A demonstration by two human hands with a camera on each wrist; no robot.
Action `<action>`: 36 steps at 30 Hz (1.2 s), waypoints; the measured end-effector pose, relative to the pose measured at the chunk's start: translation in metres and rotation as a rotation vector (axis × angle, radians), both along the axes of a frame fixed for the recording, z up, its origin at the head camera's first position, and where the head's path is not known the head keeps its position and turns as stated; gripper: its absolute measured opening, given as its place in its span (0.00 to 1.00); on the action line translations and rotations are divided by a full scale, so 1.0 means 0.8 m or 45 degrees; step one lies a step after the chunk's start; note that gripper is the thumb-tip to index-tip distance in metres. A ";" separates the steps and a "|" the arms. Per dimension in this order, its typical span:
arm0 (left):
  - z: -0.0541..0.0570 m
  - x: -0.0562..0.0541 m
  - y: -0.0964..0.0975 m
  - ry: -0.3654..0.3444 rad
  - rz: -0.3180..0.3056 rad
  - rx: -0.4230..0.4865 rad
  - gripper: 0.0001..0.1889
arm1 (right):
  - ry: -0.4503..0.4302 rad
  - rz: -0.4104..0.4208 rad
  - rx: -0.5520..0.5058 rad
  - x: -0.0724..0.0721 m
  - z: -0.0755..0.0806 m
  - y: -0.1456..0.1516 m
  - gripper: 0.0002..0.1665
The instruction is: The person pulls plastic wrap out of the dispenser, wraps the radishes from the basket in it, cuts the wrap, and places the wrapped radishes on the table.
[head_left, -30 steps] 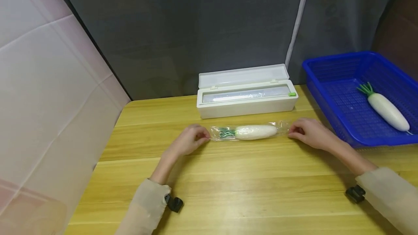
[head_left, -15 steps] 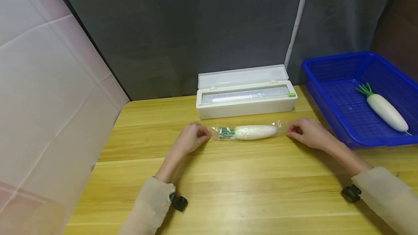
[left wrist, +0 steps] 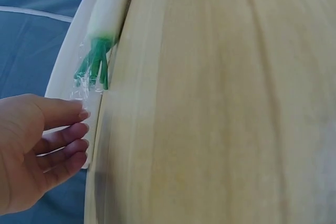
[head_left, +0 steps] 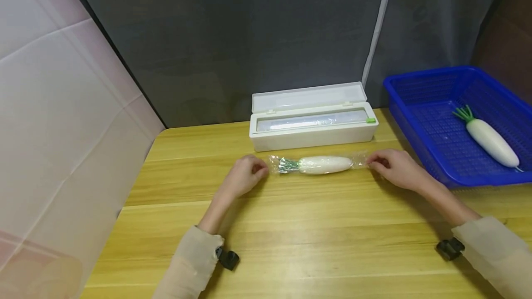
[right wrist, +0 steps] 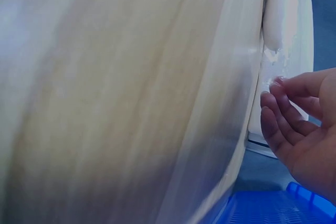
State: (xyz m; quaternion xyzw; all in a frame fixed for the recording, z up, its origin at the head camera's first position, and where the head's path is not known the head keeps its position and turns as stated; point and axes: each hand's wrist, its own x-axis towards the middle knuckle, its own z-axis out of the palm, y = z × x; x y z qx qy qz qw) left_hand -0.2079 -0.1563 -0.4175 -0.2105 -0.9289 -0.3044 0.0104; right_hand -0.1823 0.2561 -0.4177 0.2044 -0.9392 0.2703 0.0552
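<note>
A white radish (head_left: 325,165) with green leaf stalks lies lengthwise between my hands, wrapped in clear plastic wrap (head_left: 359,159). At the leafy end my left hand (head_left: 246,174) pinches the gathered wrap between thumb and forefinger. My right hand (head_left: 395,168) pinches the wrap's other end, past the root tip. In the left wrist view the green stalks (left wrist: 95,64) show through the film just beyond the left fingertips (left wrist: 83,114). The right wrist view has the right thumb and forefinger together at the crinkled film, the other fingers loosely bent.
Behind the radish stands a white cling film box (head_left: 311,140), lid raised, with a roll inside and a green slider (head_left: 371,120). To the right, a blue plastic basket (head_left: 440,170) holds an unwrapped radish (head_left: 492,142). A grey curtain (head_left: 232,45) borders the wooden table's back.
The wrapped radish has shifted slightly toward the white box. Both hands keep to its two ends, with the left forearm moved a little to the right.
</note>
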 end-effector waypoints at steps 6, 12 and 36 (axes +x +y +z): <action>0.001 -0.001 0.002 -0.059 0.025 0.185 0.05 | 0.143 -0.038 -0.067 -0.002 0.005 -0.006 0.05; 0.002 -0.001 0.009 -0.028 -0.002 0.286 0.08 | 0.223 0.004 -0.174 -0.005 0.013 -0.024 0.08; 0.000 0.002 0.038 -0.142 -0.114 0.416 0.14 | -0.136 0.318 0.018 -0.028 0.006 -0.090 0.21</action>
